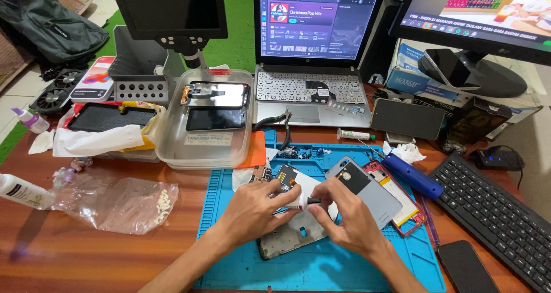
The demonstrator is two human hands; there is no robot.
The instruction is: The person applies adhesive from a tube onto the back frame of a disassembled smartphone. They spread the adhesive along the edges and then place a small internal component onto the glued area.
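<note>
**Phone stripped to its shell, small part in the fingers**

The wooden counter carries a crowded repair station. At the back an open laptop glows beside a second monitor, and a dark-screened microscope display stands on its post at the left. A black keyboard runs along the right edge.

In the middle lies the blue work mat, where the work in hand sits. On it rests a grey phone frame, opened and largely emptied, with cut-outs showing the mat through it. Just to its right a grey back cover lies over a red-edged phone body, so the dismantling looks well advanced: covers are off and parts are spread about. Loose small components sit at the mat's top edge, near a blue screwdriver and a pair of black-handled pliers.

A clear plastic tray behind the mat holds two more phone screens.

The left hand presses down on the frame, its fingers bent against a white strip there. The right hand pinches a small dark part between thumb and forefinger, just above the frame. Whether that part is coming out or going in I cannot tell; nothing appears reassembled yet.
</note>
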